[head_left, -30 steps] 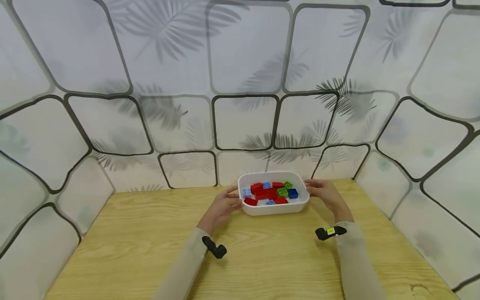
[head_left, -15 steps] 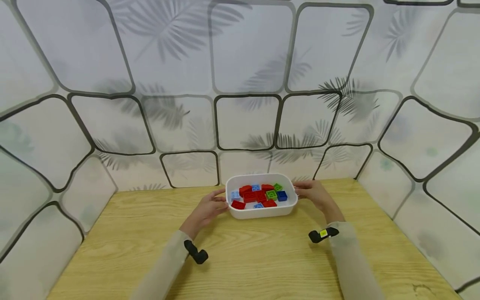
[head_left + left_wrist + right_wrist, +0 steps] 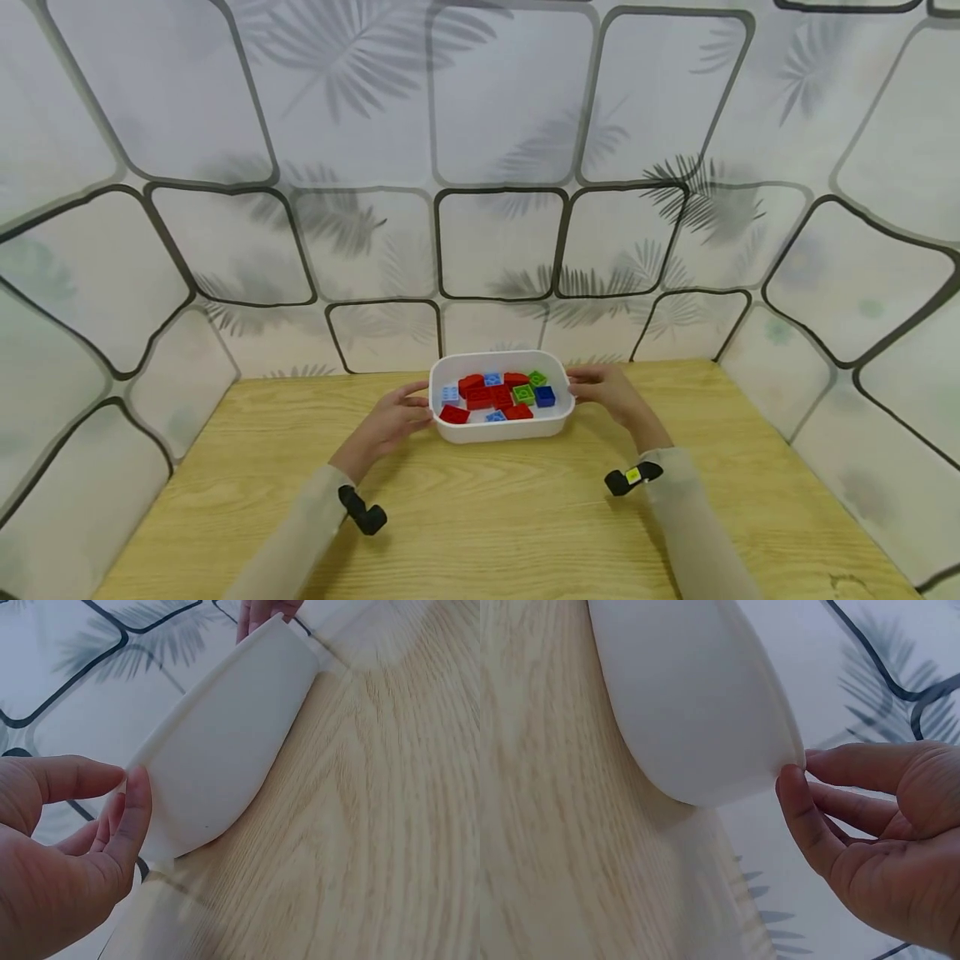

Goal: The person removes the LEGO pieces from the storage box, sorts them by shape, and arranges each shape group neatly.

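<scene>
A shallow white plastic tub (image 3: 501,432) stands at the back of the table, between my two hands. Several toy building bricks lie loose inside it: red bricks (image 3: 479,400), light blue bricks (image 3: 450,395), green bricks (image 3: 523,395) and a dark blue brick (image 3: 545,397). At the tub's left end, my left hand (image 3: 386,427) pinches the rim with thumb and fingertips, as the left wrist view shows. My right hand (image 3: 611,396) pinches the rim at the opposite end. In the right wrist view its thumb presses the tub's outer wall (image 3: 690,697), with the other fingers at the rim.
The wooden table (image 3: 480,525) spreads in front of the tub and to both sides. Close behind the tub rises a pale patterned curtain (image 3: 495,242), which also encloses the left and right sides. A black wrist camera (image 3: 363,511) sits on each sleeve.
Both hands have moved the tub leftward along the back of the table and slightly toward me. The bricks have travelled along inside it, and both hands have kept hold of the rim.
</scene>
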Tool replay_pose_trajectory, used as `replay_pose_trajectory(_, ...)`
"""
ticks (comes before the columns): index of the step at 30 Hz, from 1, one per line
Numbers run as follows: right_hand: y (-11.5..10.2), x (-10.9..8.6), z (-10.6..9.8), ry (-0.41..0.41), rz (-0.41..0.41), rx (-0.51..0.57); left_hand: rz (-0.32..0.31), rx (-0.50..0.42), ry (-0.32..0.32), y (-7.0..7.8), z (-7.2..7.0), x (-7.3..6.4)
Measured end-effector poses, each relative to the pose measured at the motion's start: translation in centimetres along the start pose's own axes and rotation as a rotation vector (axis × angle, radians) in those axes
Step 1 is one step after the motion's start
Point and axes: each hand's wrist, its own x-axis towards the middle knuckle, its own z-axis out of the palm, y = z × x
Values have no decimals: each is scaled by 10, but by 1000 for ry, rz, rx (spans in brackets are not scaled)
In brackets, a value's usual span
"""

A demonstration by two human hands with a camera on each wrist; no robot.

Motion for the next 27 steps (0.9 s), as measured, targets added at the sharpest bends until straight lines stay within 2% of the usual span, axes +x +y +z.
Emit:
replay_pose_trajectory(8, -7, 2, 10, 8, 44, -2, -26, 9, 4, 4, -8, -5)
replay_pose_trajectory(13, -11, 5, 13, 16, 92, -3, -11, 1, -35, 7, -11, -9)
replay_pose_trajectory(20, -12, 8, 12, 20, 127, -9, -39, 55, -28, 12, -12, -7)
replay_pose_trajectory(24, -12, 9, 12, 21, 138, -6, -20, 136, -60, 15, -16, -7)
replay_pose_trajectory(27, -11, 8, 11, 22, 143, 3, 21, 270, -60, 19, -18, -8)
